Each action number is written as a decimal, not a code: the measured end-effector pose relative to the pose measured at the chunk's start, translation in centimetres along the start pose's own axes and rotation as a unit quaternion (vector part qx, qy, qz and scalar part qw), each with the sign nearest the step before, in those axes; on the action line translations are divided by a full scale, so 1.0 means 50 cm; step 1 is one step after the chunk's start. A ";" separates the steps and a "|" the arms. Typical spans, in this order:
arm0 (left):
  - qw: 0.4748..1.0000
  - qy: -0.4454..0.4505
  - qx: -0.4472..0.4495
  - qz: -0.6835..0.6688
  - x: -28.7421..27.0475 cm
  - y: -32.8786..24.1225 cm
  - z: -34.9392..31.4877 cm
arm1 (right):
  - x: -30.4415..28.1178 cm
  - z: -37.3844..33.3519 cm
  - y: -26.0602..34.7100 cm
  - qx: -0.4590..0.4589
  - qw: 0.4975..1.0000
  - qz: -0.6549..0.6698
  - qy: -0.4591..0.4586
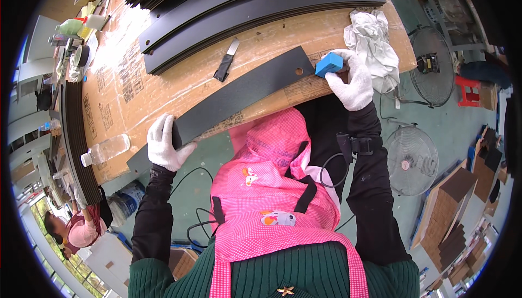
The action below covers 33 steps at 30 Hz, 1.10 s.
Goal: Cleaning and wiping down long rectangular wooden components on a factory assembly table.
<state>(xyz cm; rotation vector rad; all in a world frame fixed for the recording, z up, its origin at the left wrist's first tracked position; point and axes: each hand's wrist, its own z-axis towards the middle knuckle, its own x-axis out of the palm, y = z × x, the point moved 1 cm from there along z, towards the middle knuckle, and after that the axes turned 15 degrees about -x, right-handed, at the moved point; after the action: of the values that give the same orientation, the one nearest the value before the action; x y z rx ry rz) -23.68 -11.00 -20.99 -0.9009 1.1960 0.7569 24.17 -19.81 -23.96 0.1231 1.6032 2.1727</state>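
Note:
A long dark grey board [239, 94] with a round hole near its right end lies slantwise along the near edge of the cardboard-covered table [174, 89]. My left hand [167, 143], in a white glove, grips the board toward its left end, fingers over the top and thumb at the near edge. In my gloved right hand [352, 80] is a small blue block [329, 65], pinched between thumb and fingers at the board's right end. Whether the block touches the board I cannot tell. Beyond the board lies a knife [225, 61] with a black handle and a short pale blade.
Stacked dark boards [261, 15] fill the table's far side, and another stack [79, 135] lines its left end. A clear bottle [109, 149] lies on its side there. White cloth [375, 45] is heaped at the right corner. Two fans [411, 159] stand right; a person [81, 227] is at lower left.

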 end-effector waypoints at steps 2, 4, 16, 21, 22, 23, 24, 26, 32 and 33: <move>1.000 -0.002 -0.002 0.001 0.000 0.001 -0.001 | 0.002 0.000 0.001 -0.008 1.000 0.011 -0.003; 1.000 -0.007 0.009 0.008 0.000 0.001 0.001 | 0.001 0.000 -0.001 -0.017 1.000 0.021 -0.007; 1.000 -0.012 0.014 -0.007 -0.011 0.004 -0.010 | 0.003 0.003 -0.012 -0.046 0.999 0.023 0.003; 1.000 -0.007 0.027 -0.005 -0.013 0.006 -0.006 | -0.018 0.004 -0.034 -0.068 0.993 0.092 -0.034; 1.000 -0.001 0.011 0.003 -0.012 0.006 -0.007 | -0.025 0.005 -0.039 -0.046 0.992 0.108 -0.048; 1.000 -0.002 0.008 0.005 -0.015 0.008 -0.011 | -0.028 0.007 -0.045 -0.047 0.992 0.111 -0.045; 1.000 0.003 0.001 0.005 -0.012 0.006 -0.010 | -0.037 0.007 -0.055 -0.042 0.988 0.130 -0.068; 1.000 0.007 -0.004 0.003 -0.011 0.001 -0.015 | -0.049 0.007 -0.077 -0.041 0.972 0.199 -0.114; 0.997 0.014 0.072 -0.015 -0.072 -0.005 0.011 | -0.081 0.007 -0.112 -0.044 0.891 0.405 -0.201; 0.998 0.040 0.043 -0.016 -0.087 -0.012 0.024 | -0.083 0.009 -0.110 -0.039 0.884 0.413 -0.215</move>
<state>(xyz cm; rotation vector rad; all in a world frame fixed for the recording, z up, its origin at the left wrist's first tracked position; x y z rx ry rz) -23.52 -10.30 -16.50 -0.8844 1.2723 0.6439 29.68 -19.74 -28.15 1.3844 1.3126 2.5105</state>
